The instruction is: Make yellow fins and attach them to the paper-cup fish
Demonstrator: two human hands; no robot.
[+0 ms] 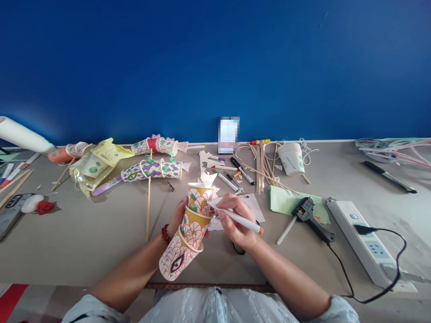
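In the middle of the head view is a fish made of paper cups (192, 223), joined in a chain and drawn with red scales, orange bands and a dark eye. My left hand (178, 216) grips it from behind and the left side, with most of the fingers hidden by the cups. A white marker (240, 218) with an orange end is pinched in my right hand (238, 220). Its tip meets or nearly meets the top cup; exact contact I cannot tell. White paper pieces (208, 179) stick up at the upper cup's rim.
Two cup fish on sticks (158, 169) lie at the back left, beside a yellow plastic bag (101, 163). Markers and wooden sticks (261, 175) lie behind my hands, near stacked cups (291, 159). To the right are a glue gun (308, 215) and a corded power strip (362, 237).
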